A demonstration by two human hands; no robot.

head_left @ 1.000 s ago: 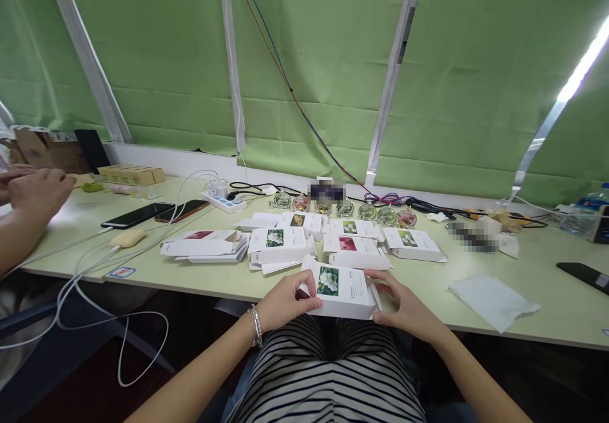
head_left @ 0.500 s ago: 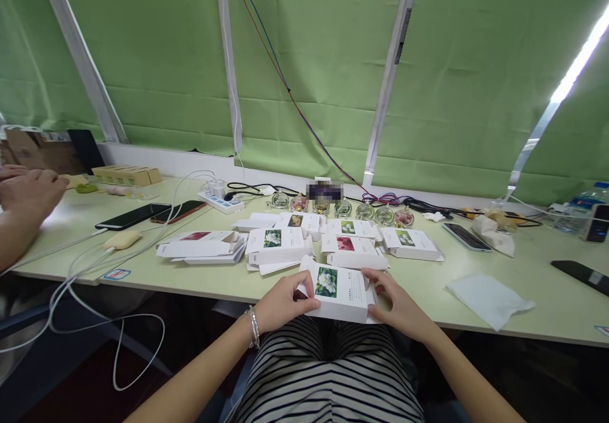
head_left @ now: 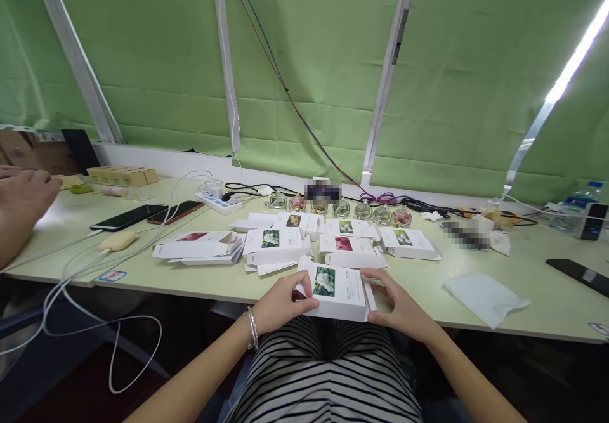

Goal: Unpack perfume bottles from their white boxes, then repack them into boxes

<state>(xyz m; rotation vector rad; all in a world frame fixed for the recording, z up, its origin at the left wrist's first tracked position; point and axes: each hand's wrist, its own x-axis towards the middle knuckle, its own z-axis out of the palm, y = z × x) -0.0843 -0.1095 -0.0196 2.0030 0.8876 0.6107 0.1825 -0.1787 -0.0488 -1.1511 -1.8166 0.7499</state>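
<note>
Head view: at the far left, another person's hand (head_left: 26, 198) is seen at the table edge, well apart from the work. A black phone (head_left: 129, 218) has been laid with its cable attached, perhaps for charging. Next, white cartons (head_left: 197, 247) are loosely overlapped, probably so that they are kept within reach. By the left hand (head_left: 285, 301), the left end of a white box (head_left: 340, 291) is pinched between thumb and curled fingers, seemingly to steady it. The box is held at the table's near edge, above the lap, where both ends can be reached. Behind it, round glass bottles (head_left: 341, 208) are lined up, apparently to be kept clear of the cartons. By the right hand (head_left: 404, 309), the right end is gripped, thumb at the near corner and fingers at the far one, around an opened-out flap (head_left: 370, 296). Farther right, a white tissue (head_left: 485, 299) is left apart.

The box is shallow and crisp-edged, its upper face printed with a white flower on dark green leaves and with small text that cannot be read.
</note>
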